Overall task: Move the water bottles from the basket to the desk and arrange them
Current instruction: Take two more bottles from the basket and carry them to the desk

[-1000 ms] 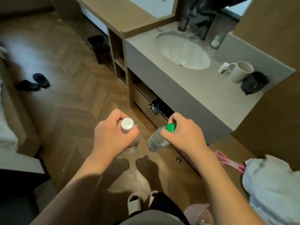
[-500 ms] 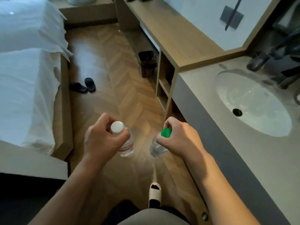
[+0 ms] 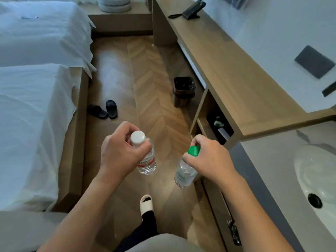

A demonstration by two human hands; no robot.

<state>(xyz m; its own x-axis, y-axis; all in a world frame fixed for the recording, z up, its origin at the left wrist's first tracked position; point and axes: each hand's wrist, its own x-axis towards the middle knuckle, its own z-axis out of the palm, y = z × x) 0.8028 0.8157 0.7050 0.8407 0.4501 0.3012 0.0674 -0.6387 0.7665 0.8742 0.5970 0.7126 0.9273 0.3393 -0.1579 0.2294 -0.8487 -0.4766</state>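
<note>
Gripping a white-capped bottle (image 3: 145, 157) by its neck, left hand (image 3: 120, 153), right hand (image 3: 209, 160) clamped round a green-capped bottle (image 3: 184, 173), wooden table (image 3: 227, 66) beyond the right hand

arms: bare, no sleeves | trousers (image 3: 145, 231): dark | slipper (image 3: 146, 203): cream, open-toed

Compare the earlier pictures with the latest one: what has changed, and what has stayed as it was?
The view has swung left, away from the sink toward the beds and along the desk; the mugs and cloth bundle are gone from view. Nothing was taken up or let go. The left hand still holds the white-capped bottle and the right hand the green-capped bottle, both above the floor.
</note>
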